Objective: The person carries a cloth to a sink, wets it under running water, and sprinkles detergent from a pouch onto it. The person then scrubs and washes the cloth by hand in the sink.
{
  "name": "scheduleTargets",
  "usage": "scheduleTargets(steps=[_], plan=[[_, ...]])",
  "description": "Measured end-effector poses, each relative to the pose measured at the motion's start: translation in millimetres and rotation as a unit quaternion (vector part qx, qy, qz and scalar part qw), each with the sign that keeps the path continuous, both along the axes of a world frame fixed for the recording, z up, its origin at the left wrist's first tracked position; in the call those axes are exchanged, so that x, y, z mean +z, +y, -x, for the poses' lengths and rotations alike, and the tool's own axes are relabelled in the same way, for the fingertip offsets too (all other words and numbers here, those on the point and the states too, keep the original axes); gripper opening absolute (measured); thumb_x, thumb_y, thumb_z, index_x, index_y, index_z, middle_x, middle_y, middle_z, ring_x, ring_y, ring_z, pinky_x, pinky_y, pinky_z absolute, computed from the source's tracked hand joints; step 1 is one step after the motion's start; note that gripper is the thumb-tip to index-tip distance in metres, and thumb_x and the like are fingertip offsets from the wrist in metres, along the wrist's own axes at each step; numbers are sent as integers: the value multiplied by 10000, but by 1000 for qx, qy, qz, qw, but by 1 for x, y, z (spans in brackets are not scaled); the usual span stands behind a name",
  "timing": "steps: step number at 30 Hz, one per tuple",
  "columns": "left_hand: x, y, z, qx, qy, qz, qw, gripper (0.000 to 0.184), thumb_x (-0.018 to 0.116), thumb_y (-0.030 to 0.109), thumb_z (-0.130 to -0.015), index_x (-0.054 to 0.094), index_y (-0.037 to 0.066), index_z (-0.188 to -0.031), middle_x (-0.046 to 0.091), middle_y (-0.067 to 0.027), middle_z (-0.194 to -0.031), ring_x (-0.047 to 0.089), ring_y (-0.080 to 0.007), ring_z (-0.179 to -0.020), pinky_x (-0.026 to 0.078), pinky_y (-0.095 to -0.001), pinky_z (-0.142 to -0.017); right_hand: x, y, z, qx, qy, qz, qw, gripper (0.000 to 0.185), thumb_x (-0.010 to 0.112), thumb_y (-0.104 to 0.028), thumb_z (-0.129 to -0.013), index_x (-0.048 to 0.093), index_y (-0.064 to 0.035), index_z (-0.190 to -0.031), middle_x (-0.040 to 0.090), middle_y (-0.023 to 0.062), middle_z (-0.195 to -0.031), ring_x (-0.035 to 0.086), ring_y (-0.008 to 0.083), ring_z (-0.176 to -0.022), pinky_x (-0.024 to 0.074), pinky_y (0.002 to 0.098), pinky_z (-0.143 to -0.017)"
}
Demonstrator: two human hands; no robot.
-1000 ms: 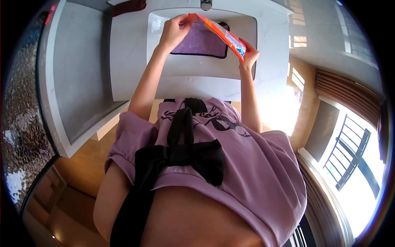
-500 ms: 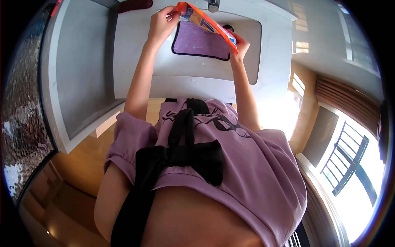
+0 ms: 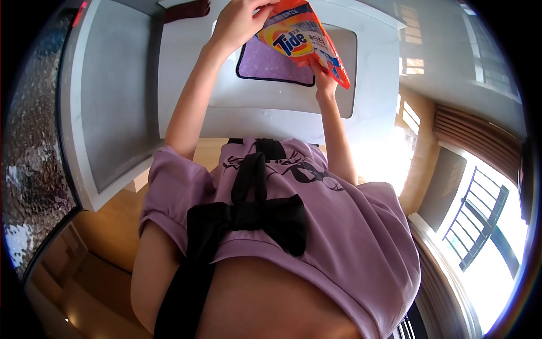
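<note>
An orange Tide detergent bag (image 3: 293, 37) is held up over the sink, its printed front turned towards me. My left hand (image 3: 240, 22) pinches the bag's upper left end with fingers closed. Under the lower right part, my right hand (image 3: 323, 79) grips the bag, its fingers partly hidden behind it. Below the bag a purple cloth with black edging (image 3: 274, 65) lies flat in the white sink (image 3: 339, 101). The bag covers the cloth's upper right part. I cannot tell whether the bag is open.
A dark red folded cloth (image 3: 186, 11) lies on the white counter (image 3: 183, 68) at the far left. Beside the counter on the left stands a grey panel with a white frame (image 3: 118, 90). A bright window (image 3: 474, 226) is on the right.
The bag has tilted so its front faces me, and its lower end has moved right and down. My left hand has shifted right and up. The faucet is now hidden.
</note>
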State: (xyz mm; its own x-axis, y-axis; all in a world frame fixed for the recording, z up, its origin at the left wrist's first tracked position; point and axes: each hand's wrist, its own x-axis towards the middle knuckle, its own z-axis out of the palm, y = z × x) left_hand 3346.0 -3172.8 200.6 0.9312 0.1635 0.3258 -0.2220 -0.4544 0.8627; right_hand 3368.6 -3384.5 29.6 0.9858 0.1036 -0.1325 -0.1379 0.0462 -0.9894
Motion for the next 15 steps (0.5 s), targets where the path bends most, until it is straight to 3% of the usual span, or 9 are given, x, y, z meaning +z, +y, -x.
scheduleTargets(steps=[2,4,6,7,9,11,15], plan=[[3,2,-3,40,6,-93,995,205,505,-45,-770,576,-37,-962,614,-154,-828,614,-213,-810,506,-302,-726,7,8,3,-6,-1,56,998,362,683,-139,-736,533,-12,-1041,585,93,-1001,568,150,-867,474,267,-720],[-4,11,-5,51,6,-80,995,193,510,-45,-767,579,-34,-947,614,-152,-809,616,-213,-793,509,-307,-709,9,9,2,-13,1,114,993,319,678,-145,-737,565,-10,-1003,612,92,-944,583,140,-822,475,264,-701],[-11,21,-3,59,6,-69,996,182,516,-44,-763,581,-32,-933,614,-149,-791,619,-212,-777,511,-312,-693,18,13,-2,-13,-99,235,967,211,671,-158,-733,630,-4,-872,642,77,-759,599,123,-688,474,258,-641],[-16,25,-1,75,21,-65,995,161,518,-49,-759,580,-37,-907,614,-146,-779,618,-211,-753,511,-311,-678,23,16,-2,-39,-111,186,975,172,671,-170,-721,653,1,-736,623,57,-609,571,98,-577,463,256,-590],[-30,37,4,106,19,-77,991,106,535,18,-777,589,-9,-865,614,-138,-755,608,-197,-684,506,-331,-646,27,17,-9,-7,-109,181,977,147,655,-137,-715,657,-1,-771,619,80,-604,569,100,-576,460,250,-587],[-39,47,12,117,44,-107,986,142,555,62,-783,591,-1,-905,626,-134,-809,618,-216,-749,496,-307,-676,32,20,-12,19,-128,199,972,147,614,-65,-702,662,-4,-827,634,112,-647,581,109,-597,458,239,-597],[-49,58,20,135,27,-147,980,184,574,102,-787,594,9,-944,636,-136,-869,626,-243,-819,485,-286,-704,43,27,-15,45,-155,180,970,165,617,-146,-720,661,-6,-793,596,69,-585,517,72,-565,443,243,-580]])
